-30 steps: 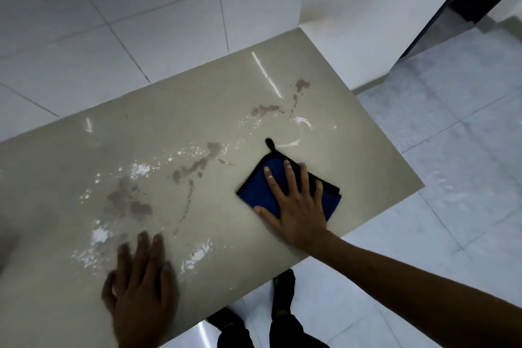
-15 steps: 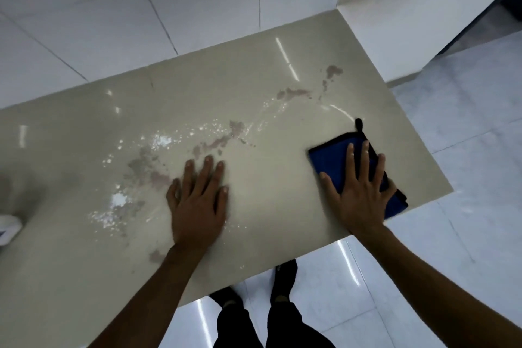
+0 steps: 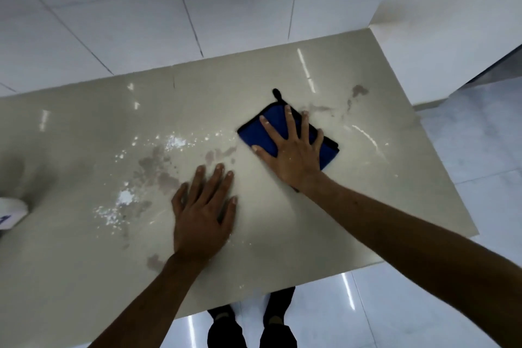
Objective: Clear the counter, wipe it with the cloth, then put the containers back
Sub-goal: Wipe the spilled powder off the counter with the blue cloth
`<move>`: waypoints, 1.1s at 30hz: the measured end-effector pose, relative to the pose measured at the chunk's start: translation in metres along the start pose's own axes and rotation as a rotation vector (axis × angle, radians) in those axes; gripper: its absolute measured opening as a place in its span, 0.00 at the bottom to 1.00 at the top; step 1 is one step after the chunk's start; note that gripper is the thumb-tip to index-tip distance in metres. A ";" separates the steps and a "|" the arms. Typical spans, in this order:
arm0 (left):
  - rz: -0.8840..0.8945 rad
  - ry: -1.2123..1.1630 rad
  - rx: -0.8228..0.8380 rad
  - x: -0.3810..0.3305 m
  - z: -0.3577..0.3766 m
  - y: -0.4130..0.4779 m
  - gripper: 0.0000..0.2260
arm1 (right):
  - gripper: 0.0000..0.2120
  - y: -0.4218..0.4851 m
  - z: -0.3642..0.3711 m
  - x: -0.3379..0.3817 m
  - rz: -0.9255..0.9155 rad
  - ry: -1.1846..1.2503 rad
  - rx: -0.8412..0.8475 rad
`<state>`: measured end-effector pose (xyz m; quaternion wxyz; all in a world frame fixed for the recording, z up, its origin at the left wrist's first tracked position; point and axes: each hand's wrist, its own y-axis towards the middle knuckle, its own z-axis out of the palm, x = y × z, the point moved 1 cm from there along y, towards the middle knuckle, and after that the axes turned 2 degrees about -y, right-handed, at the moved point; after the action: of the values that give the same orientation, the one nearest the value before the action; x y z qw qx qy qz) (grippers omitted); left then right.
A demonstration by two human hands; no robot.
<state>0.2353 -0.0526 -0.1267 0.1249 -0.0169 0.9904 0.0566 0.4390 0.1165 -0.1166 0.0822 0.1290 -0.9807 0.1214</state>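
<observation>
A folded blue cloth (image 3: 260, 133) with a black edge lies on the beige counter (image 3: 84, 277), right of the middle. My right hand (image 3: 293, 150) presses flat on it with fingers spread, covering most of it. My left hand (image 3: 203, 212) rests palm down on the bare counter, just to the front left of the cloth, holding nothing. Brown stains (image 3: 158, 169) and white powder (image 3: 125, 196) spread over the counter to the left of both hands. A smaller brown stain (image 3: 358, 90) sits near the far right corner.
A white container (image 3: 11, 213) shows partly at the left edge of the view. White tiled wall runs along the counter's far side. The counter's right end and front edge drop to a tiled floor, where my shoes (image 3: 251, 322) stand.
My right hand has slid the cloth from the front right edge of the counter leftwards and away, into the stained middle. My left hand has stayed flat on the counter.
</observation>
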 end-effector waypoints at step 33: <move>-0.032 0.017 -0.048 -0.018 -0.009 0.005 0.27 | 0.37 -0.128 -0.024 -0.203 0.575 0.060 -0.120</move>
<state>0.2501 -0.0486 -0.1126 0.1170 -0.0362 0.9894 0.0784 0.6706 0.0506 -0.1047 0.0811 -0.1629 -0.9796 0.0851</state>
